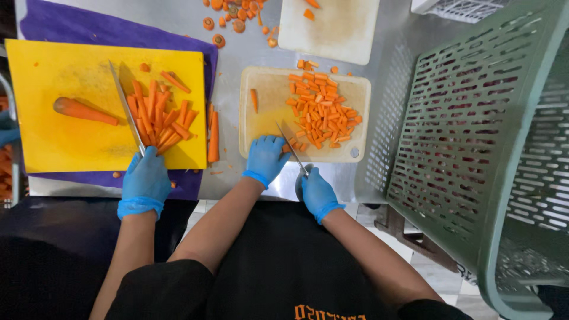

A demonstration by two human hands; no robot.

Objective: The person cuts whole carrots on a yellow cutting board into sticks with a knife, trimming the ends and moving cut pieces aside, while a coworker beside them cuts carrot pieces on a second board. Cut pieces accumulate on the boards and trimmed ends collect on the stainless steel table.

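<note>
My left hand [265, 157], in a blue glove, rests on the near edge of a pale cutting board [264, 118], fingers on a few carrot bits beside the blade. My right hand [318, 192], also gloved, grips the handle of a knife [290, 148] just off the table's edge. The blade slants up and left onto the board. A heap of chopped carrot pieces [320, 112] covers the board's right half. One carrot stick [253, 99] lies alone on its left side.
To the left, a co-worker's gloved hand [145, 181] holds a long knife [125, 106] over a yellow board [53, 142] with carrot sticks [160, 115] and a whole carrot [84, 110]. A white board [332, 29] lies at the back. Green plastic crates [468, 136] stand on the right.
</note>
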